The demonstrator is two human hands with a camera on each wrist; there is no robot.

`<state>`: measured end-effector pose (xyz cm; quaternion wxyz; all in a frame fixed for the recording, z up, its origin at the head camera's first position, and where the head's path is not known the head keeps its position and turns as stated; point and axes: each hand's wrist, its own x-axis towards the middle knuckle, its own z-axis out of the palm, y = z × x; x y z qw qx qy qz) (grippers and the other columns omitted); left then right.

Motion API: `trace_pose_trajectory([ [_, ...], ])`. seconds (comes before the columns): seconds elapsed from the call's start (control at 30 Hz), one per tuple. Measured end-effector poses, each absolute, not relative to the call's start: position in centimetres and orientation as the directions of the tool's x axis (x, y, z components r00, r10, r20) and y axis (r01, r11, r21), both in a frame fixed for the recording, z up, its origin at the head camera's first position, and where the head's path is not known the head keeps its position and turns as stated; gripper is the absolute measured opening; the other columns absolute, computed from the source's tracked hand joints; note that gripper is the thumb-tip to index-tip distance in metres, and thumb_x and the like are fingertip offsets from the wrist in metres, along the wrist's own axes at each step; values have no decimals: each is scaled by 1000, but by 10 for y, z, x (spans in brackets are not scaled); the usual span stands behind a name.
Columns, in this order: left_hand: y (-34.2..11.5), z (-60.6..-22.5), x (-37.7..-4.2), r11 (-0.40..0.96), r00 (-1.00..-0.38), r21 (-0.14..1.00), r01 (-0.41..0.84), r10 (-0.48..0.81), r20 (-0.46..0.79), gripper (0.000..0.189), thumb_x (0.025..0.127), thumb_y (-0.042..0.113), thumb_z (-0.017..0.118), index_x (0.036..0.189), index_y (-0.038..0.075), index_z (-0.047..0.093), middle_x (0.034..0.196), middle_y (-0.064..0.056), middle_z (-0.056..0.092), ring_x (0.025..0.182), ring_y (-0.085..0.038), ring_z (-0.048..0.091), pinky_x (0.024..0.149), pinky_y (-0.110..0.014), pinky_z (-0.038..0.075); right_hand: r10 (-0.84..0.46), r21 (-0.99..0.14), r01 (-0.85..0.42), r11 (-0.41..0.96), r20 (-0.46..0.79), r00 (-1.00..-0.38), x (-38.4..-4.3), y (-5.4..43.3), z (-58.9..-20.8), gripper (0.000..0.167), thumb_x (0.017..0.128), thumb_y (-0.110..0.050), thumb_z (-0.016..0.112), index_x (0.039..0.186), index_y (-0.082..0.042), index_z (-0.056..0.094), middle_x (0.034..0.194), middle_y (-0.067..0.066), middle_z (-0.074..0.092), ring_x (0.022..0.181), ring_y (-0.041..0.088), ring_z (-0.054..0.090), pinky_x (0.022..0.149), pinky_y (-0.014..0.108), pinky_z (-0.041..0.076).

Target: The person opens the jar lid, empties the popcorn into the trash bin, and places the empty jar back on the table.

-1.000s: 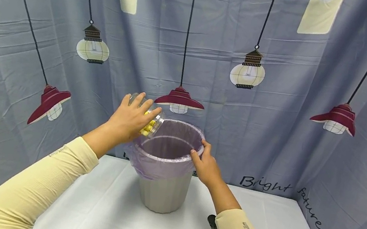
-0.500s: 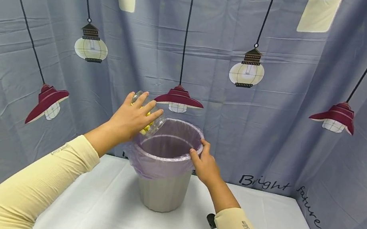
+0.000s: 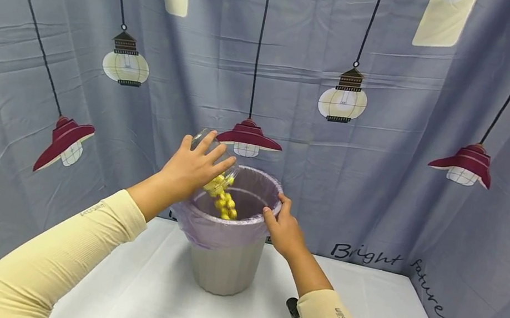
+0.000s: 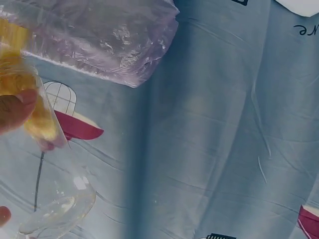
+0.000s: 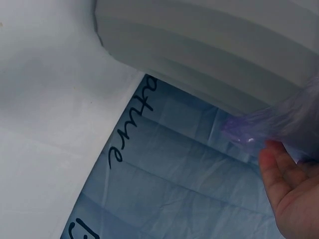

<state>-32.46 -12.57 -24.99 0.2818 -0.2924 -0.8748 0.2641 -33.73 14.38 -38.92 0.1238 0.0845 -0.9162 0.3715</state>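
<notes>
A grey trash can (image 3: 222, 271) lined with a purple plastic bag (image 3: 222, 235) stands upright on the table. My left hand (image 3: 190, 168) grips a clear jar (image 4: 55, 184), tipped mouth-down over the can's left rim. Small yellow pieces (image 3: 226, 206) spill out of the jar into the can; what kind they are is too small to tell. More yellow pieces show inside the jar in the left wrist view. On the right, my right hand (image 3: 287, 232) holds the can's bag-covered rim, thumb at the inner side and fingers outside.
The table (image 3: 150, 299) has a white cover. Near the right forearm a small black object (image 3: 293, 307) is partly visible. Blue-grey curtains (image 3: 379, 202) printed with lamps and lettering enclose the table's back and sides.
My left hand has moved right and tipped the jar further, and the yellow pieces now pour out of it. The right hand stays on the rim.
</notes>
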Motion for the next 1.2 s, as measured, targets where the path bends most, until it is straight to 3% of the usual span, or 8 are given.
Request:
trace_pose_trajectory([
  [0.17, -127, -249, -323, 707, -694, -601, 372, 642, 326, 108, 68, 12, 90, 156, 29, 30, 156, -10, 32, 148, -41, 15, 101, -67, 37, -61, -667, -251, 702, 294, -954, -336, 143, -389, 71, 101, -60, 34, 156, -22, 13, 136, 29, 55, 116, 45, 60, 84, 60, 50],
  [0.3, -128, -250, -324, 712, -707, -597, 370, 632, 315, 108, 69, 13, 90, 156, 29, 28, 157, -10, 31, 149, -42, 14, 101, -66, 37, -76, -655, -254, 711, 287, -955, -335, 144, -391, 76, 100, -66, 31, 157, -20, 11, 135, 29, 57, 113, 44, 62, 79, 56, 52],
  [0.43, -129, -252, -324, 710, -700, -594, 379, 639, 318, 106, 70, 11, 89, 156, 29, 29, 156, -9, 32, 149, -41, 15, 100, -65, 38, -77, -649, -247, 719, 280, -957, -335, 144, -393, 77, 99, -67, 30, 157, -20, 11, 132, 28, 59, 110, 43, 64, 73, 52, 52],
  [0.67, -129, -251, -325, 720, -688, -582, 378, 639, 344, 106, 68, 12, 90, 155, 28, 30, 155, -9, 33, 148, -41, 16, 100, -65, 38, -74, -654, -259, 711, 297, -952, -337, 144, -391, 75, 100, -64, 32, 157, -19, 12, 132, 29, 59, 110, 45, 63, 73, 53, 53],
  [0.97, -127, -250, -328, 651, -645, -649, 393, 699, 310, 104, 66, 12, 92, 152, 31, 37, 157, -7, 34, 152, -34, 13, 113, -68, 23, -59, -654, -251, 714, 301, -952, -336, 146, -387, 74, 100, -64, 32, 157, -21, 13, 129, 28, 61, 108, 43, 64, 73, 53, 52],
  [1.2, -120, -255, -325, 595, -679, -696, 402, 704, 210, 102, 70, 14, 91, 153, 30, 34, 159, -6, 31, 151, -33, 16, 109, -64, 31, -65, -652, -245, 717, 288, -955, -336, 144, -389, 72, 101, -59, 35, 157, -19, 13, 127, 28, 62, 105, 41, 66, 69, 49, 52],
])
